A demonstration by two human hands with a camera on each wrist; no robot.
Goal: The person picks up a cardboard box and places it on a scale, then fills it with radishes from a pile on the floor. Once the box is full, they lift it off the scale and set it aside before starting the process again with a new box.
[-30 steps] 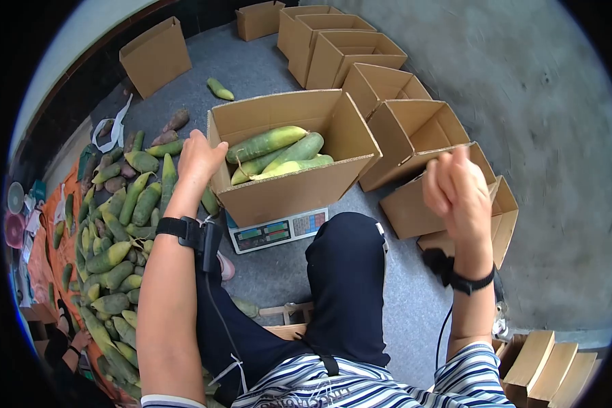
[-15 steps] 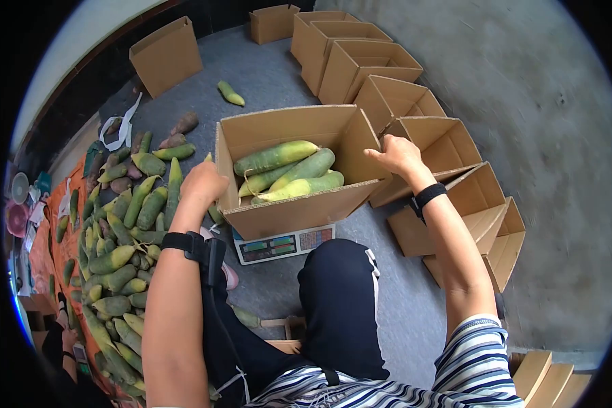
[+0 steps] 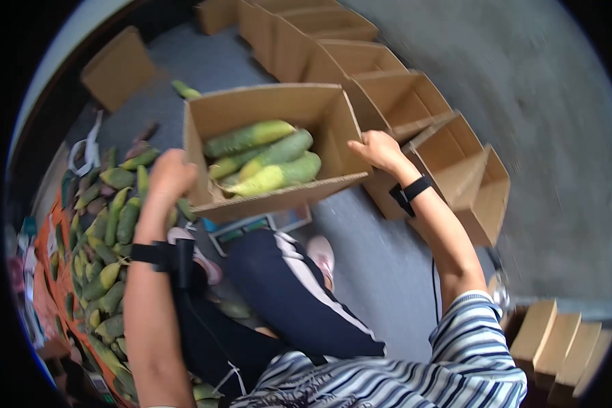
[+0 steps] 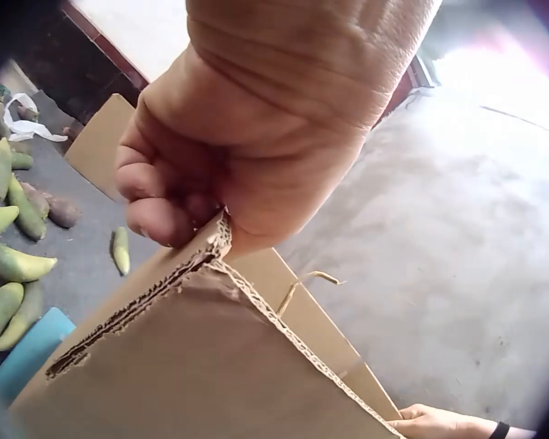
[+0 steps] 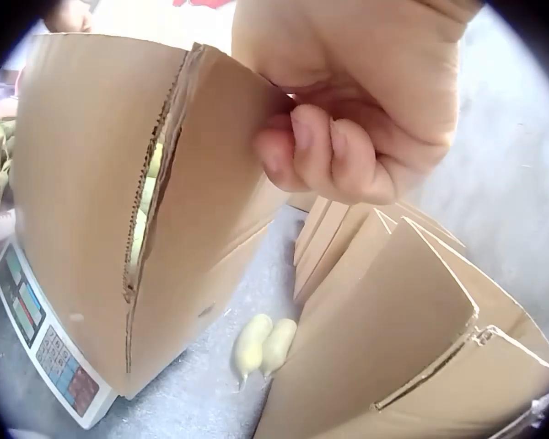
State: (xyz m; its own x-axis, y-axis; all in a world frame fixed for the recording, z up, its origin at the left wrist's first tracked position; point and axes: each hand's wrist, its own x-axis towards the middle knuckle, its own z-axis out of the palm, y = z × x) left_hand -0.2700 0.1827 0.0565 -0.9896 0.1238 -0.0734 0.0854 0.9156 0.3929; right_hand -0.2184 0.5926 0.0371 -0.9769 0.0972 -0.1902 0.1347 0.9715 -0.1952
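Observation:
A cardboard box (image 3: 279, 204) holding several green radishes (image 3: 279, 173) is gripped at two opposite sides. The left hand (image 3: 170, 178) pinches its left rim; the left wrist view shows curled fingers of that hand (image 4: 247, 146) at a box corner. On the right rim the right hand (image 3: 381, 149) has its fingers curled over the edge, as the hand (image 5: 348, 110) in the right wrist view also shows. A scale (image 3: 251, 228) is partly hidden beneath the box in the head view; whether the two touch cannot be told.
Open cardboard boxes (image 3: 401, 102) stand in a curved row at the right. A large pile of radishes (image 3: 109, 272) covers an orange sheet at the left. Another box (image 3: 119, 68) stands at the back left, and flat-sided boxes (image 3: 534, 333) are at the lower right.
My right hand has come from the right to the box's rim and grips it. The box now sits further left and higher in view, the scale more covered. The view has shifted and the legs have moved.

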